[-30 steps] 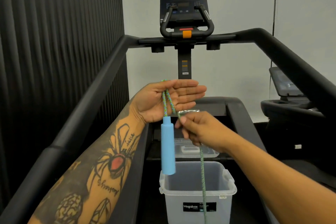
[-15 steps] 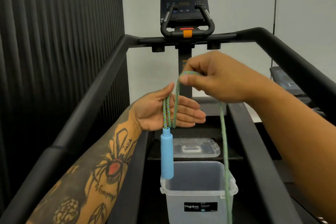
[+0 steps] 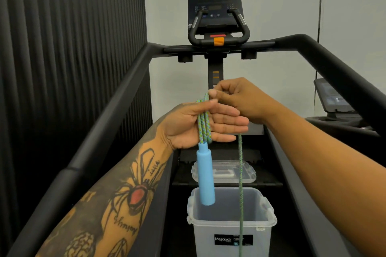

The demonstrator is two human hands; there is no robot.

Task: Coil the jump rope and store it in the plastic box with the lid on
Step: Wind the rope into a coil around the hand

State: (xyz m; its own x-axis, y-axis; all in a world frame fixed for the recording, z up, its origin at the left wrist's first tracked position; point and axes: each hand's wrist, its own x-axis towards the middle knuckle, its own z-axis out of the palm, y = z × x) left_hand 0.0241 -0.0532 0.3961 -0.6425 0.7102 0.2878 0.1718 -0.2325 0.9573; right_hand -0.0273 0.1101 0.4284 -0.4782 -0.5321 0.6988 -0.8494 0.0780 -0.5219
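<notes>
My left hand (image 3: 200,125) is held palm up with its fingers straight, and three strands of the green-blue jump rope (image 3: 203,125) lie across the palm. The rope's blue handle (image 3: 205,175) hangs from that hand over the plastic box (image 3: 231,227). My right hand (image 3: 240,98) pinches the rope at the top of the loops, just above my left index finger. A free length of rope (image 3: 240,183) drops from behind my left fingers past the box's front. The box stands open on the treadmill belt. Its clear lid (image 3: 224,172) lies flat just beyond it.
Black treadmill handrails run along both sides, the left rail (image 3: 108,123) and the right rail (image 3: 342,81). The console (image 3: 217,16) stands ahead. A dark ribbed wall (image 3: 62,48) is on the left. Another machine (image 3: 338,108) sits at the right.
My right hand first rose from under my left hand with the rope, then came down, laying another strand over the palm. Three strands now lie there instead of two.
</notes>
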